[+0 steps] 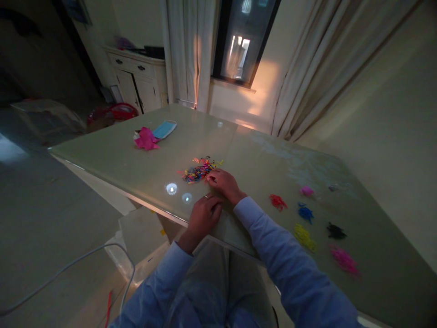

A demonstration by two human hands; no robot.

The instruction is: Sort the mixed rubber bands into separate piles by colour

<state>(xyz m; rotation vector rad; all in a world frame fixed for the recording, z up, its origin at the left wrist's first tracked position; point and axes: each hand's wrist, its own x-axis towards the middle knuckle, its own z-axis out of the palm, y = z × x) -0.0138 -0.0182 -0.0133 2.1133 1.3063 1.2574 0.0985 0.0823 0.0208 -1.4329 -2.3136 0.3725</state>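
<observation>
A mixed heap of small thin bands in many colours, which look like rubber bands [197, 172], lies on the table [252, 164]. At the heap's right edge is my right hand [223, 182], its fingers bent and pinched together; what sits between the fingertips is too small to make out. Closer to the table's front edge, my left hand [205, 214] rests with curled fingers and a ring on one of them. Its fingertips are partly hidden, so I cannot see whether anything is in them.
Right of my arm lie single-colour piles: red [278, 202], blue [305, 212], yellow [305, 237], black [336, 231] and magenta [344, 260], plus a pink piece [306, 191]. Farther left are a blue face mask [165, 129] and a crumpled pink wrapper [146, 139]. A cable [82, 258] loops beside the table.
</observation>
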